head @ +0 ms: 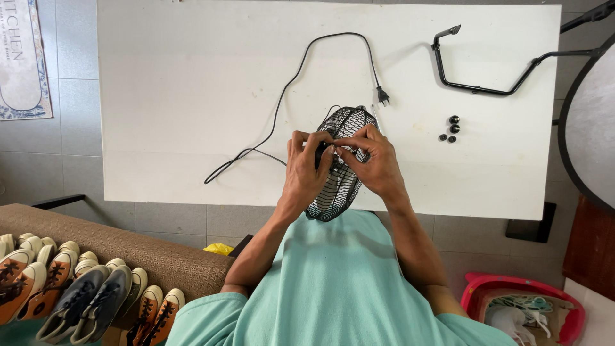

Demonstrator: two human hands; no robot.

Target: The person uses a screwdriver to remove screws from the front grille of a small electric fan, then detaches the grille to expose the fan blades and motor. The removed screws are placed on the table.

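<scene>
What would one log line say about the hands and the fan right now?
left hand: holds fan cage | right hand: holds fan cage | cord: lies on white table | small black knobs: on table

A white table (pixel 192 96) stands on a grey tiled floor (pixel 70 115), with a brown bench (pixel 128 250), rows of shoes (pixel 77 295) and a patterned mat (pixel 22 57) nearby.

We see the fan (pixel 339 163) on the table's (pixel 179 83) near edge, cord (pixel 282 96) left, bracket (pixel 487 70) and knobs (pixel 450 128) right.
</scene>
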